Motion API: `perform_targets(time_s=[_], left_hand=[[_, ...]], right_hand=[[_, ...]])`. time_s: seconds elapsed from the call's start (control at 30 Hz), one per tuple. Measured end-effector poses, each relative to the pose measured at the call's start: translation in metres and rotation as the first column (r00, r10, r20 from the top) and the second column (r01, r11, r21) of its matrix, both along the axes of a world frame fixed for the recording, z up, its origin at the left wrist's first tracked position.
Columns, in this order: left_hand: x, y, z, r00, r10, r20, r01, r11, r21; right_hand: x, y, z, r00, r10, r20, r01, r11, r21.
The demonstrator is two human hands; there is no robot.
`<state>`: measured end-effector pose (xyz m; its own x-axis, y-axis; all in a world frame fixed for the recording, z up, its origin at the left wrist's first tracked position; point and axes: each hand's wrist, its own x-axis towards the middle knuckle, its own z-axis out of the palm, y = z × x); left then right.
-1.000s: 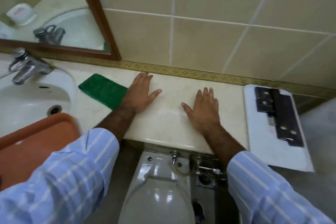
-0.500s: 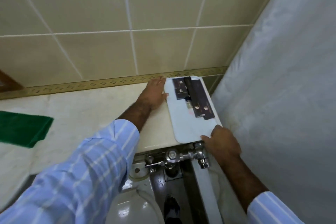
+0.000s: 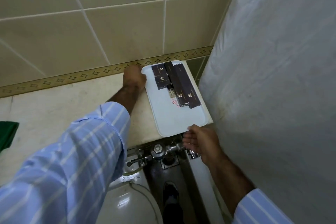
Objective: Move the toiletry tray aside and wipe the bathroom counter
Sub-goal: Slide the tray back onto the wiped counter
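You face a beige tiled wall with a patterned border strip, and a pale curtain closes off your right. Below runs the cream marble desk, ending at that curtain. The white toiletry tray lies at the desk's far right end, its near corner overhanging the front edge. Your left hand rests against the tray's far left corner, fingers curled at the rim. Your right hand is at the near edge, thumb on top, fingers under; whether this grip has closed you cannot tell. Dark boxes lie on the tray's far half; a small bottle between them is hard to make out. A green cloth is cut off at left.
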<state>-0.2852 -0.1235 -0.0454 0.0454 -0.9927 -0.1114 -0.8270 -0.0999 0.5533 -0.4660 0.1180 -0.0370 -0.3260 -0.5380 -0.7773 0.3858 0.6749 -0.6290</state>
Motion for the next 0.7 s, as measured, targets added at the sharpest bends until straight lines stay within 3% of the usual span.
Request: perform_targets(time_s=[0.17, 0.33, 0.47, 0.7], left_hand=[[0.021, 0.019, 0.017, 0.978, 0.148, -0.146, -0.146, 0.989, 0.028], [0.075, 0.074, 0.046, 0.881, 0.366, -0.301, -0.366, 0.929, 0.058], [0.132, 0.12, 0.061, 0.755, 0.516, -0.405, -0.501, 0.852, 0.152], [0.222, 0.175, 0.059, 0.48, 0.681, -0.553, -0.646, 0.701, 0.302]], right_hand=[[-0.006, 0.003, 0.012, 0.988, -0.052, -0.147, 0.05, 0.999, -0.012], [0.003, -0.006, 0.024, 0.915, 0.052, -0.4, -0.077, 0.996, -0.047], [0.022, -0.033, 0.034, 0.754, 0.208, -0.623, -0.308, 0.95, -0.055], [0.089, -0.104, 0.034, 0.46, 0.413, -0.786, -0.633, 0.773, 0.036]])
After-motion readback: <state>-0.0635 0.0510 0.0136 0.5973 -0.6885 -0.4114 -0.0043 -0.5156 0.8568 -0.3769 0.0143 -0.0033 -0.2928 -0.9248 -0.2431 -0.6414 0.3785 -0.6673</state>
